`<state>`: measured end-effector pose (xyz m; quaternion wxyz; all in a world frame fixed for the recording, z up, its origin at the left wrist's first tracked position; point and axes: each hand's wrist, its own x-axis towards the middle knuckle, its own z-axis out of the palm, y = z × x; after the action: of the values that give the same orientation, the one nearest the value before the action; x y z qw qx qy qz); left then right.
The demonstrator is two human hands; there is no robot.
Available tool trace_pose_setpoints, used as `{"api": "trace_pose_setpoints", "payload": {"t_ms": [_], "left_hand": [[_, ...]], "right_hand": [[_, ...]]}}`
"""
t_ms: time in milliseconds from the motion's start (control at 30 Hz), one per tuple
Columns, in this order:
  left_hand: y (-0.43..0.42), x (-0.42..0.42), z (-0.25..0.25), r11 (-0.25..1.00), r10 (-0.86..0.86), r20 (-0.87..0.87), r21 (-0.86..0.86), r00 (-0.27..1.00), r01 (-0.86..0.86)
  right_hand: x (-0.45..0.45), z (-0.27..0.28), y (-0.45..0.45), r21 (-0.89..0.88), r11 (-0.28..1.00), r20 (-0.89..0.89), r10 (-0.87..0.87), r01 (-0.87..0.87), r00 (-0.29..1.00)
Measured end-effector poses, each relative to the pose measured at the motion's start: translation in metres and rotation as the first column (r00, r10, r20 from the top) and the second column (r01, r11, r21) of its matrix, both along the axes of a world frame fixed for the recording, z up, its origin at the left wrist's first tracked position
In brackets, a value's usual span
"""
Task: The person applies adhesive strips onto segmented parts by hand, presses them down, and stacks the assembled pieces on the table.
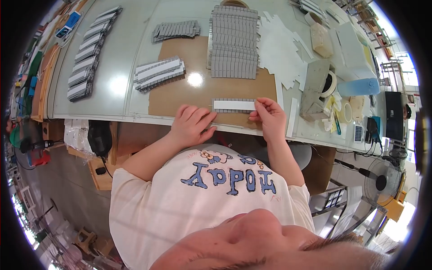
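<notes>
A grey strip with toothed edges and a white band along its face (234,105) lies on the brown board near the table's front edge. My right hand (270,118) pinches its right end between thumb and fingers. At the strip's left end, my left hand (193,123) rests on the board, fingers loosely bent and thumb apart, apparently holding nothing; I cannot tell whether a fingertip touches the strip. Beyond my left hand is a small pile of white-banded strips (159,74). Behind that pile sits a stack of plain grey strips (176,31).
Long rows of grey strips (234,42) cover the board's (198,54) far part. White paper strips (281,49) lie to their right. White-banded strips (87,54) are stacked far left. At right stand tape rolls (330,84), a blue bottle (359,87) and a fan (381,182).
</notes>
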<state>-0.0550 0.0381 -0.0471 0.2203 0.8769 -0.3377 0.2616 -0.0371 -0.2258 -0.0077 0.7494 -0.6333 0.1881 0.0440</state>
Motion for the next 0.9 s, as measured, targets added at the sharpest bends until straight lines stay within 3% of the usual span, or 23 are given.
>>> {"api": "trace_pose_setpoints", "payload": {"t_ms": [67, 267, 900], "left_hand": [[-0.0002, 0.0, 0.0004, 1.0, 0.004, -0.007, -0.005, 1.0, -0.004], [-0.0012, 0.0007, -0.0003, 1.0, 0.004, -0.014, -0.014, 1.0, -0.004], [-0.0022, 0.0013, -0.0029, 1.0, 0.012, -0.012, -0.017, 1.0, -0.012]], "right_hand": [[0.0028, -0.0051, 0.0008, -0.095, 0.995, 0.01, 0.023, -0.022, 1.0], [0.0045, -0.0072, 0.0031, -0.168, 0.984, -0.015, 0.052, -0.054, 0.999], [0.006, -0.0098, 0.0055, -0.208, 0.977, -0.034, 0.049, -0.055, 0.998]]}}
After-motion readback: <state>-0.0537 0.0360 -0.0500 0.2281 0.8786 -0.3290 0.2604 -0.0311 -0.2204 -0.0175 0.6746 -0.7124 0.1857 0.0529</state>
